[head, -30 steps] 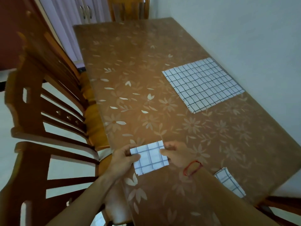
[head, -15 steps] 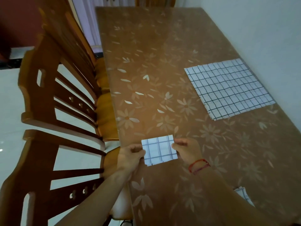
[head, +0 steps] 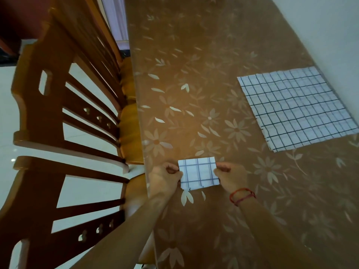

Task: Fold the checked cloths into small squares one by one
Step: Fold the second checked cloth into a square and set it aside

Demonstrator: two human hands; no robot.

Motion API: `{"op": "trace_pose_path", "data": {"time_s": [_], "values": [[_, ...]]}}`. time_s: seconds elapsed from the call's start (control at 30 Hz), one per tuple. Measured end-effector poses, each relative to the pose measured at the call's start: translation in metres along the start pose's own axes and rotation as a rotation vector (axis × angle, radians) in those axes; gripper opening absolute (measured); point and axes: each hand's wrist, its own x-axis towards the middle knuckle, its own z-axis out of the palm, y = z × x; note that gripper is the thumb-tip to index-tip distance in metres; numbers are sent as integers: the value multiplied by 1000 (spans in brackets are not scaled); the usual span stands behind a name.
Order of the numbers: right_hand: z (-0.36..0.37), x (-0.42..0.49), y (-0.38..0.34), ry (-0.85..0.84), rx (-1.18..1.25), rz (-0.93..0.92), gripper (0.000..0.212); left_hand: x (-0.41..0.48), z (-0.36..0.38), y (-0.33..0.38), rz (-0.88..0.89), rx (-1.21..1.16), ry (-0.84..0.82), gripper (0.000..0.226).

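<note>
A small folded checked cloth (head: 198, 173), white with dark lines, lies near the table's left edge. My left hand (head: 164, 176) pinches its left side and my right hand (head: 231, 176), with a red thread round the wrist, pinches its right side. A second checked cloth (head: 297, 108) lies spread flat at the right of the table, close to the wall, well apart from both hands.
The brown table (head: 194, 84) has a glossy flower-patterned top. Wooden chairs (head: 64, 117) stand tight along its left edge. A white wall (head: 330, 32) runs along the right side. Pale floor shows behind the chairs.
The view has swung left and down, so the small folded cloth at the lower right has left the frame. Both hands still hold the folded cloth in much the same way.
</note>
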Motion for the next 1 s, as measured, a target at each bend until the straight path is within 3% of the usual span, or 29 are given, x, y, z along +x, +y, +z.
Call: {"op": "trace_pose_path", "data": {"time_s": [0.63,0.8,0.9,1.0], "values": [[7,-1,-4,-6,-88,-101,23,5,-4,-3,50,163,-45,11],[9,-2,-1,35,-155,-142,28,2,-14,-2,269,318,-6,6],[11,-1,3,54,-185,-166,29,1,-15,-7,555,471,26,4],[14,-2,6,64,-258,-191,35,-2,-7,-15,846,638,-1,20]]}}
